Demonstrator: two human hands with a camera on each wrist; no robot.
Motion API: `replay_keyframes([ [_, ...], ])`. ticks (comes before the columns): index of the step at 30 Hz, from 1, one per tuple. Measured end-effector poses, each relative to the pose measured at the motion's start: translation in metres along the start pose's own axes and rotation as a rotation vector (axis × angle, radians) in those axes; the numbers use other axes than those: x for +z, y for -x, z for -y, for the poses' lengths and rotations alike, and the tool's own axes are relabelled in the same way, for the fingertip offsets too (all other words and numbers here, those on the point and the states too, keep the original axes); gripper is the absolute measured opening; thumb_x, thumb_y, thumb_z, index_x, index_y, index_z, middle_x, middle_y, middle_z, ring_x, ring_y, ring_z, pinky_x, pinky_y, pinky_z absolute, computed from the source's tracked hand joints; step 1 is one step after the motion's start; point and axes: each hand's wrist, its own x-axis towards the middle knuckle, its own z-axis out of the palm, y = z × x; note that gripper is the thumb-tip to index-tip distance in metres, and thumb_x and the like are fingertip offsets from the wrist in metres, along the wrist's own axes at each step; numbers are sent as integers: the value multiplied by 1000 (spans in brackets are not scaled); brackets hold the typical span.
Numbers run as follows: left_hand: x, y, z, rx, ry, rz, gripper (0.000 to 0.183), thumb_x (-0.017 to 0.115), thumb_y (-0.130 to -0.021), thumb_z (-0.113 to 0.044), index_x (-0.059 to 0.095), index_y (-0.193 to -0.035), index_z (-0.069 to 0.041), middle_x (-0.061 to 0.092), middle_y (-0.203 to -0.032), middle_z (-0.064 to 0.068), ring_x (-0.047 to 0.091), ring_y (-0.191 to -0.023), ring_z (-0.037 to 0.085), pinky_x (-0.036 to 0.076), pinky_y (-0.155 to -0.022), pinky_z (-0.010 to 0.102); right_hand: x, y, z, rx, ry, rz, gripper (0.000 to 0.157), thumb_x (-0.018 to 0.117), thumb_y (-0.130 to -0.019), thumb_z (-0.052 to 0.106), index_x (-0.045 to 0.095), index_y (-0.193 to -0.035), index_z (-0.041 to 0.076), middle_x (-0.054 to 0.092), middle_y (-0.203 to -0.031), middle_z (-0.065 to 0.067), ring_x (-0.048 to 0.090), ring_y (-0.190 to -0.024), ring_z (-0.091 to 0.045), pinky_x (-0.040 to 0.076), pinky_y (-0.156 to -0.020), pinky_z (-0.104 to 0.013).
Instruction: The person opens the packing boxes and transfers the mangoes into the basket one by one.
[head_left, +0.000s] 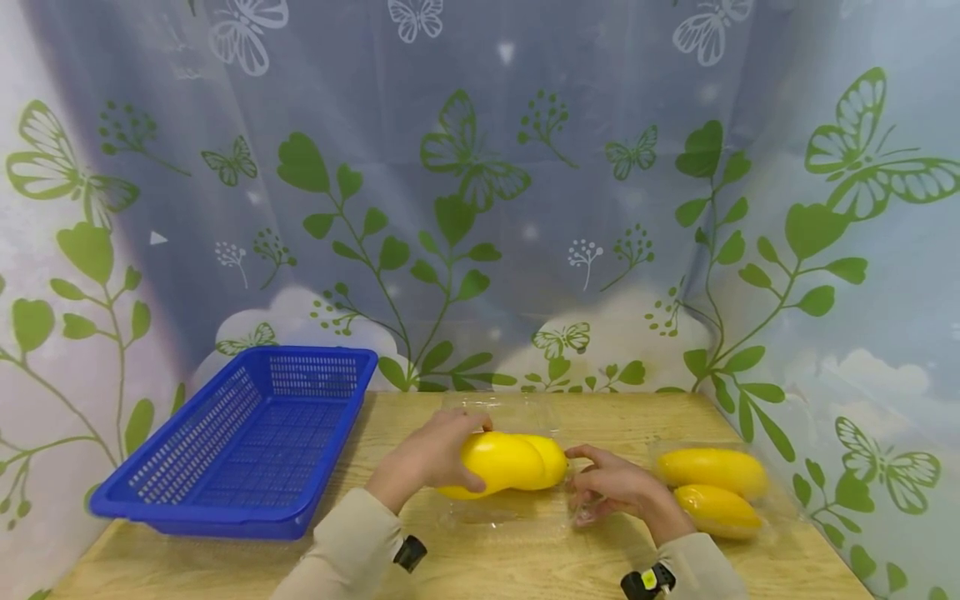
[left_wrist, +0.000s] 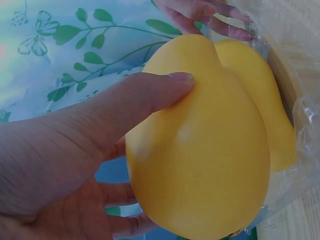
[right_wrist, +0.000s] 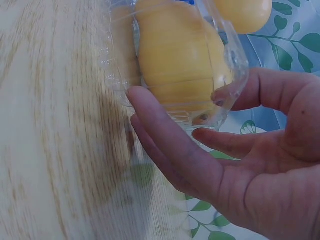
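Observation:
My left hand [head_left: 442,454] grips a large yellow pear-shaped fruit [left_wrist: 200,150], thumb across its top and fingers around its far side. Behind it, a second yellow pear-shaped fruit [left_wrist: 262,100] lies in a clear plastic box [right_wrist: 172,107]. The held fruit overlaps the box in the head view. At the right end of that box, my right hand [head_left: 615,483] holds its wall, with the thumb at the rim and other fingers curved about the outside. The box's raised lid [head_left: 502,408] stands toward the back.
A blue slotted basket [head_left: 300,467] stands on the left of the wooden table [head_left: 510,575]. To the right, two more yellow fruits [head_left: 712,469] lie in another clear plastic box [head_left: 783,500]. A butterfly-print curtain [head_left: 480,275] hangs behind the table.

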Motion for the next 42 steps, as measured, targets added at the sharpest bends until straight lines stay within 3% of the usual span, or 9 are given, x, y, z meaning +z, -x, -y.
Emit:
replay_keyframes([
  [8, -6, 3, 5, -4, -3, -22, 65, 94, -73, -22, 63, -129, -14, 65, -125, 11, 55, -115, 33, 52, -97, 52, 0, -1, -1, -10, -1, 1, 68, 54, -97, 5, 26, -158, -3, 57, -129, -30, 68, -83, -25, 66, -74, -43],
  [27, -31, 11, 13, -45, -23, -69, 67, 93, -74, -21, 63, -133, -13, 64, -128, 10, 57, -117, 30, 50, -105, 52, 0, -1, -1, -13, -11, -10, 67, 54, -96, 3, 27, -157, -3, 57, -126, -30, 61, -75, -19, 66, -74, -44],
  [42, -42, 14, 25, -52, -68, -91, 61, 92, -76, -25, 63, -129, -18, 66, -123, 9, 58, -112, 33, 53, -98, 54, 1, 0, -1, -3, -15, -13, 66, 55, -96, 3, 28, -157, -3, 56, -127, -30, 61, -77, -20, 66, -74, -44],
])
